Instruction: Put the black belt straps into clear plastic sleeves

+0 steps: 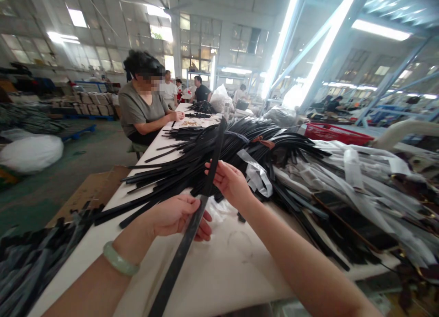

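I hold one long black strap (192,225) stretched lengthwise over the white table (219,271). My left hand (178,215), with a pale green bangle on its wrist, grips the strap near its middle. Farther along, my right hand (229,180) pinches the same strap where it rises toward the pile. The strap's near end runs down past the table's front edge. Behind my hands lies a big heap of black straps (206,157), fanned out toward the left.
Plastic-wrapped straps (360,180) pile up on the right of the table. A red crate (334,133) stands behind them. A seated person in a grey shirt (142,111) works at the far left side. More black straps (30,257) and cardboard (89,191) lie on the floor at left.
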A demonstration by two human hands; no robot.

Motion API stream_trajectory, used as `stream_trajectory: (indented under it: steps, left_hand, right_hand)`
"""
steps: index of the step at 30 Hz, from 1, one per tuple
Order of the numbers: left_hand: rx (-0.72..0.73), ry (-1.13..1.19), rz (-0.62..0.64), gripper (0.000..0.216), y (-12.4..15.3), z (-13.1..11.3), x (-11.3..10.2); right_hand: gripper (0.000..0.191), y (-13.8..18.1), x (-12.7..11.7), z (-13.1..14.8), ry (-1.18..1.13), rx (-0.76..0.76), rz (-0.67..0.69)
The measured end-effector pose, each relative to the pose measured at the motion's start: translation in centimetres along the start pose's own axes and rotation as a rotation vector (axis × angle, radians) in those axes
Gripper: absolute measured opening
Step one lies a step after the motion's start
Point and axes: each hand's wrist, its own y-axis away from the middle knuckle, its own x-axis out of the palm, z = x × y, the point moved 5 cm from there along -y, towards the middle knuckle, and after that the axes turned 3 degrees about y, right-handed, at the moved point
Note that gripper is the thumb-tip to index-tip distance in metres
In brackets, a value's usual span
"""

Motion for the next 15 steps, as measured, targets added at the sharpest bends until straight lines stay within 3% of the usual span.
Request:
stream_trajectory:
  steps: [3,7,12,15]
  left_hand:
    - [-0.007,-0.02,0.011,0.036,0.0,0.2,0.1]
    - [0.051,-0.003,-0.034,0.034,0.0,-0.3,0.0]
    - [0.164,0.044,-0.1,0.03,0.6,-1.8,-0.2]
    - [0.164,0.027,-0.118,0.032,0.9,-2.0,-0.5]
  right_hand:
    - [0.034,-0.8,-1.7,1.8,0.037,-0.087,-0.089]
    - [0.033,-0.4,-1.4,1.2,0.132,-0.076,-0.064]
    - [0.029,0.9,0.6,-1.2,0.352,0.087,0.171]
    - [0.027,0.7,0.6,-1.2,0.312,0.142,0.245]
